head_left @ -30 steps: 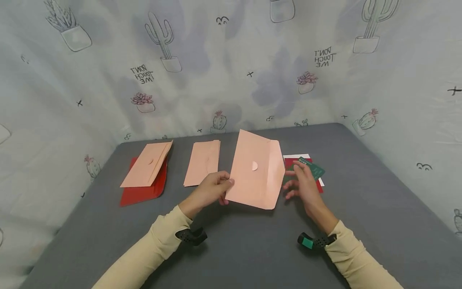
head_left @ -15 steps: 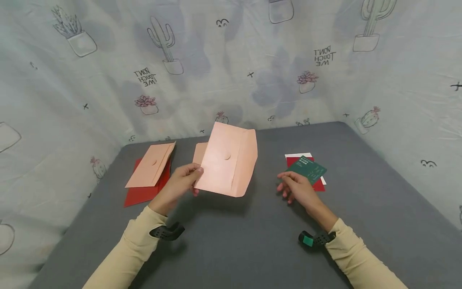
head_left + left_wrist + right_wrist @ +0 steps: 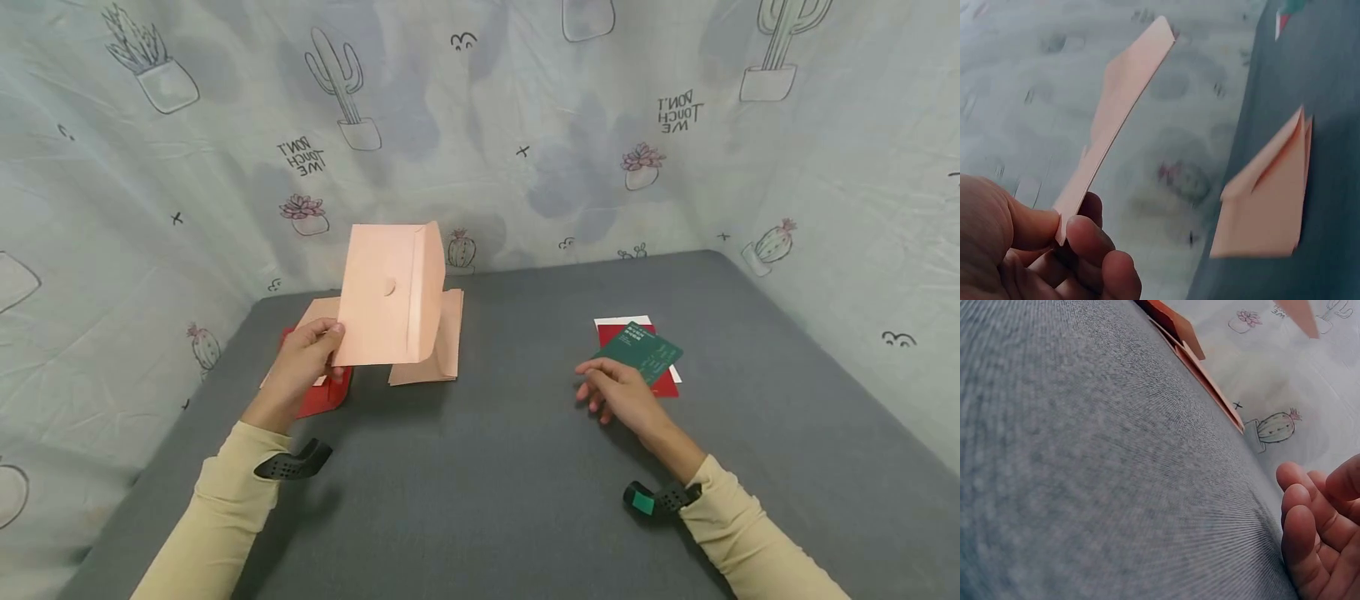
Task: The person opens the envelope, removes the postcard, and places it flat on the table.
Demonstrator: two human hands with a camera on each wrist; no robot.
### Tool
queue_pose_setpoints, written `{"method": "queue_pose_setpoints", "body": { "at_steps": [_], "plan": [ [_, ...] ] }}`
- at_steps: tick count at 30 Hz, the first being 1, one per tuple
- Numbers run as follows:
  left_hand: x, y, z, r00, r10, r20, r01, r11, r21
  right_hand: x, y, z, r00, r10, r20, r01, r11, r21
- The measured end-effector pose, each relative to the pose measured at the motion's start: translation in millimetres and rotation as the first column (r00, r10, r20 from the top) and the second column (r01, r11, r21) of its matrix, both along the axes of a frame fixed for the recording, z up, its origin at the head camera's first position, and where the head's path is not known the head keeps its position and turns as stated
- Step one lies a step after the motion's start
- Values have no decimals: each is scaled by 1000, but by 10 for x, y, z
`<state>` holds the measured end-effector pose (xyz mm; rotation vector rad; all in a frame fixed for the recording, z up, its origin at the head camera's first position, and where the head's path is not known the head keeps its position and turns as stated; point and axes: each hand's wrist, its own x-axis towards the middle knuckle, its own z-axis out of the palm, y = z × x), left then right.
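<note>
Pinched by its left edge between thumb and fingers, a pink envelope (image 3: pixel 378 292) is held up by my left hand (image 3: pixel 300 358) above the table's left side. Its flap stands partly raised on the right. The left wrist view shows the same envelope edge-on, with the thumb on one face. My right hand (image 3: pixel 618 392) hovers low at the right with loosely bent fingers and holds nothing. Just beyond its fingertips lies a green card (image 3: pixel 641 350) on a red piece (image 3: pixel 666 385) and a white one (image 3: pixel 622 320).
Behind the held envelope, more pink envelopes (image 3: pixel 447 342) lie on the grey table (image 3: pixel 495 483). Farther left, another pink envelope (image 3: pixel 315 312) rests over a red envelope (image 3: pixel 322 400), both partly hidden. A printed curtain (image 3: pixel 510 200) hangs behind the table.
My left hand has carried the pink envelope leftward and up, from the middle to the left side. My right hand has drawn back slightly from the green card and then stayed still.
</note>
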<state>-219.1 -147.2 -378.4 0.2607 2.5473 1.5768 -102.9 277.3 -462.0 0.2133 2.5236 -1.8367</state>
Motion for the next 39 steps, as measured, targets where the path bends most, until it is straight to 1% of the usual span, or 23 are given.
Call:
{"method": "queue_pose_setpoints", "body": {
  "at_steps": [4, 5, 9, 12, 17, 19, 21, 23, 26, 28, 31, 35, 39],
  "plan": [
    [-57, -245, 23, 997, 69, -24, -70, 997, -40, -6, 9, 30, 1000, 7, -8, -7, 1000, 15],
    [-69, -305, 18, 996, 90, -27, -91, 995, -36, -6, 10, 36, 1000, 7, -8, -7, 1000, 18],
    [-121, -563, -60, 983, 182, -37, -183, 982, -33, -5, 10, 41, 1000, 6, -5, -6, 1000, 24],
    [-152, -736, -138, 974, 228, -1, -228, 973, -18, -3, 6, 45, 1000, 9, -5, -9, 1000, 25],
    [-212, -930, -296, 966, 236, 102, -242, 969, 46, 4, 2, 49, 1000, 8, -6, -8, 1000, 25],
    [-234, -987, -366, 962, 239, 133, -247, 968, 48, 9, 0, 47, 1000, 9, -5, -9, 1000, 28],
    [-258, -1038, -440, 953, 258, 159, -266, 963, 33, 14, -1, 43, 1000, 10, -3, -10, 999, 32],
    [-280, -1082, -514, 945, 273, 181, -277, 961, -3, 19, -3, 38, 1000, 9, -1, -9, 999, 33],
    [-311, -1144, -620, 933, 282, 223, -278, 959, -49, 24, -6, 31, 1000, 6, 0, -6, 999, 32],
    [-326, -1180, -680, 929, 277, 243, -269, 961, -69, 27, -8, 27, 1000, 5, 2, -5, 1000, 28],
    [-338, -1208, -739, 923, 290, 252, -278, 957, -82, 30, -12, 24, 1000, 8, 5, -9, 1000, 20],
    [-349, -1213, -770, 917, 337, 211, -311, 939, -147, 31, -13, 23, 1000, 11, 7, -11, 1000, 17],
    [-364, -1213, -792, 917, 363, 168, -323, 919, -226, 20, -20, 21, 1000, 10, 2, -10, 1000, 22]
  ]
}}
